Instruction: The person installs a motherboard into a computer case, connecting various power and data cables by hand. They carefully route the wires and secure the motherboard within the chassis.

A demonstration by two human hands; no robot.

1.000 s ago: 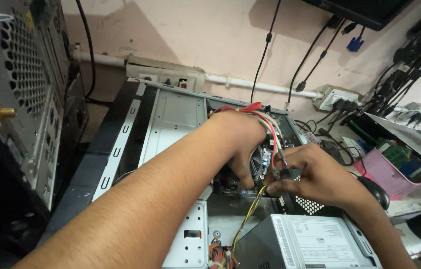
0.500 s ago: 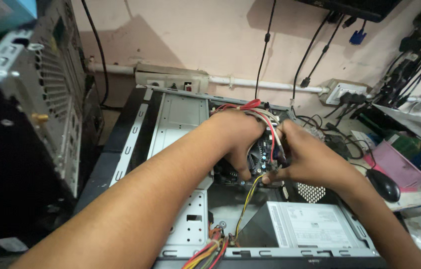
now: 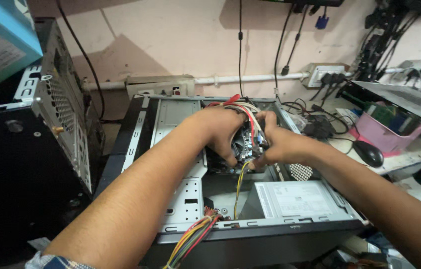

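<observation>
One open PC case (image 3: 170,114), one cable bundle (image 3: 247,112). Your left hand (image 3: 220,132) and right hand (image 3: 278,144) both curl closed on the bundle between your fingers.

Open case bay (image 3: 220,192) free below — cables (image 3: 243,112) and power supply (image 3: 295,199) crowd the sides

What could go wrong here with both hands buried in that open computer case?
The left hand and right hand crowd the bundle of wires over the fan; a tug might strain a connector. Bare forearms cross the case's metal edge, which could scrape skin. The loose coloured cables spilling over the front rim may snag.
</observation>
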